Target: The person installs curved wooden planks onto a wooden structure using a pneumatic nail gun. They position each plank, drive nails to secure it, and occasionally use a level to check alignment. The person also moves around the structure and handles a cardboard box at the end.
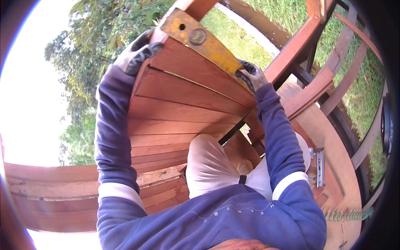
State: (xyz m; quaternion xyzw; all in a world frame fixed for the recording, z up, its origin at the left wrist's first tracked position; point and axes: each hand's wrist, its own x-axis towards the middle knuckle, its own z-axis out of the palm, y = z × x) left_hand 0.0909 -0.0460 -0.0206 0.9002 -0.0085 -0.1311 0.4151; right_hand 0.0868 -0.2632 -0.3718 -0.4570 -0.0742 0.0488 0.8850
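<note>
A yellow spirit level point(216, 50) with a round vial lies slantwise along the top reddish wooden board point(200, 68) of a fan-like row of planks. My left hand point(139, 54), in a black and grey glove, is closed around the left end of that top board, close to the level's upper end. At the level's lower right end, my right hand point(251, 77), also gloved, is closed on it with the fingers bent over its edge. Several more planks point(179, 112) spread below, down to my knees.
A metal clamp point(319, 168) lies on the curved plywood sheet point(337, 146) to my right, with a green coiled hose point(346, 215) nearer. Loose wooden strips point(310, 93) and black metal framing point(306, 75) stand beyond. A plank-covered beam point(54, 200) runs along the left.
</note>
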